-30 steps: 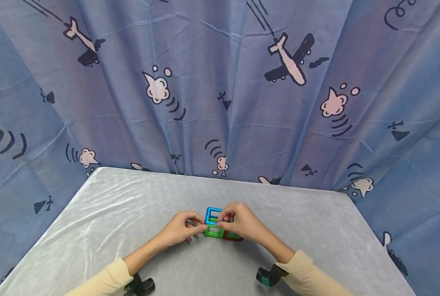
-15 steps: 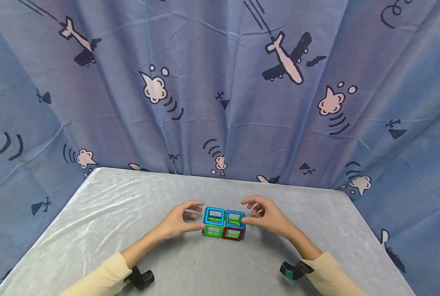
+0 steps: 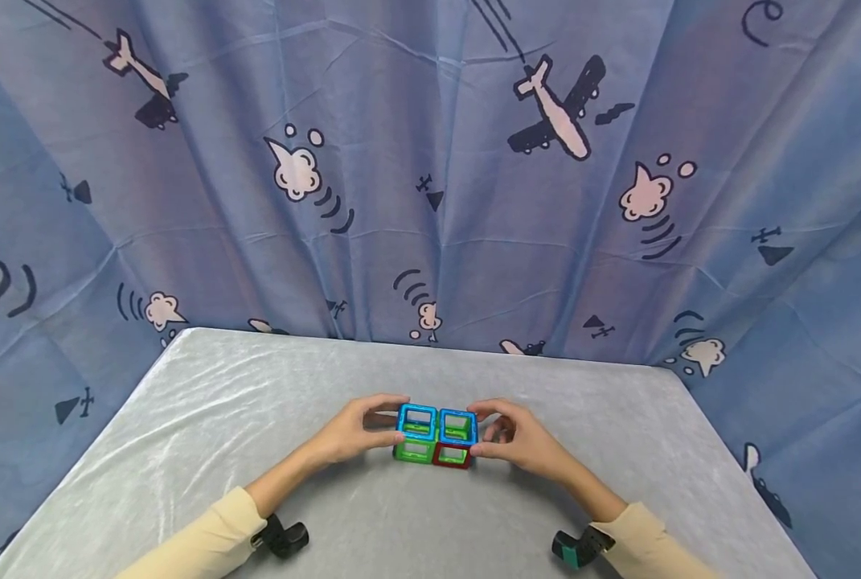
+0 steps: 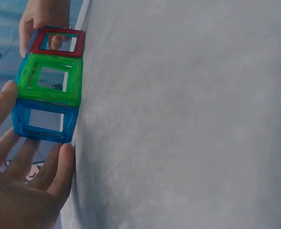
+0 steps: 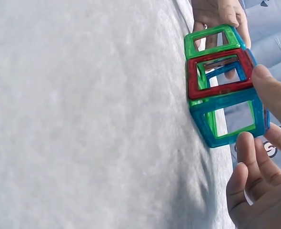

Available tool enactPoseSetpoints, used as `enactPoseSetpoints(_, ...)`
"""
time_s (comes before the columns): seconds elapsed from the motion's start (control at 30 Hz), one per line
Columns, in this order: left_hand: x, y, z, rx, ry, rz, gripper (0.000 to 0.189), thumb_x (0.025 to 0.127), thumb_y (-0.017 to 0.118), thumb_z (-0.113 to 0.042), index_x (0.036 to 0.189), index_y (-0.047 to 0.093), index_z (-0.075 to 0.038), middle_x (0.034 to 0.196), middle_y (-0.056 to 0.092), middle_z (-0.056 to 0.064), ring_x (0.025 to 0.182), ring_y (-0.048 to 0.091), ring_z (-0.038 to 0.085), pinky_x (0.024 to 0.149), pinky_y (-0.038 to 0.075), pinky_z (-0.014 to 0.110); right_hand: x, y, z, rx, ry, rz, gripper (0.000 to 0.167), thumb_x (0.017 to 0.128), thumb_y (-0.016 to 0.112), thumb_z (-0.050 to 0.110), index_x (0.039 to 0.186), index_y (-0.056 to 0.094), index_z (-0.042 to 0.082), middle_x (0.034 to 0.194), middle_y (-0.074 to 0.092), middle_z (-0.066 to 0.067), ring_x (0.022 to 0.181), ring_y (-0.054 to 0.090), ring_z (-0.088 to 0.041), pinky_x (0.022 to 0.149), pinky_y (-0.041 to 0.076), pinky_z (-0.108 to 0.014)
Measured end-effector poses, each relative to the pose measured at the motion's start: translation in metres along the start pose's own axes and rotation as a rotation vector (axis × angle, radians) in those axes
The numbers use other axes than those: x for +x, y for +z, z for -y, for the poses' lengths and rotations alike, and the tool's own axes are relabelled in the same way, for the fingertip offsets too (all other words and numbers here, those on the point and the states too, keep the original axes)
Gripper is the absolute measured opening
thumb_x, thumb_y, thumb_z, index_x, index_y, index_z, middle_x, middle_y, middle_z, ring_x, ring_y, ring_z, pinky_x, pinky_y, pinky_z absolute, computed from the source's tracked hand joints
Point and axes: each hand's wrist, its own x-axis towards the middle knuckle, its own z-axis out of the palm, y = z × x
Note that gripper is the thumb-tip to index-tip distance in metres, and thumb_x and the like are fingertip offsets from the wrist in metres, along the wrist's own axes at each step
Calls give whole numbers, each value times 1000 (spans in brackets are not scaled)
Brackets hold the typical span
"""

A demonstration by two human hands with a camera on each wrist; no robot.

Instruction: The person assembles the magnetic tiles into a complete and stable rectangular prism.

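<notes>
Two cubes of see-through magnetic tiles stand side by side as one block near the middle of the table in the head view. On top are blue tiles [image 3: 439, 426]; the front has a green tile [image 4: 72, 78] on the left and a red tile [image 5: 194, 81] on the right. My left hand [image 3: 354, 430] grips the left end, thumb at the front upper edge and fingers at the side and behind. At the other end my right hand [image 3: 520, 434] holds on likewise, its thumb by the red tile's upper corner. Blue tiles close both ends.
A pale cloth covers the table [image 3: 314, 370]. Behind it hangs a blue curtain [image 3: 379, 185] printed with planes and clouds. Black wrist devices [image 3: 578, 548] sit below both hands.
My right hand let go of the right-hand blue top tile and drew off to the right, then came back to the block's right end. My left hand closed in on the left end.
</notes>
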Motion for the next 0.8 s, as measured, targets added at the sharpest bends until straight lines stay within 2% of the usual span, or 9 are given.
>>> enactPoseSetpoints(0.27,0,1,0,-15,-9,-18,56,93,75,-6,142,51,8,138,57,22,122,58,41,99,48,48,0,2,7,11,36,-14,51,86,84,12,132,64,7,115,65,-12,82,65,-26,60,49,-27)
enactPoseSetpoints(0.8,2,5,-2,-24,-25,-61,55,89,80,-5,137,57,7,134,60,20,119,60,39,97,50,48,2,1,6,9,63,-13,52,84,86,14,131,65,8,113,66,-11,83,65,-25,61,49,-27)
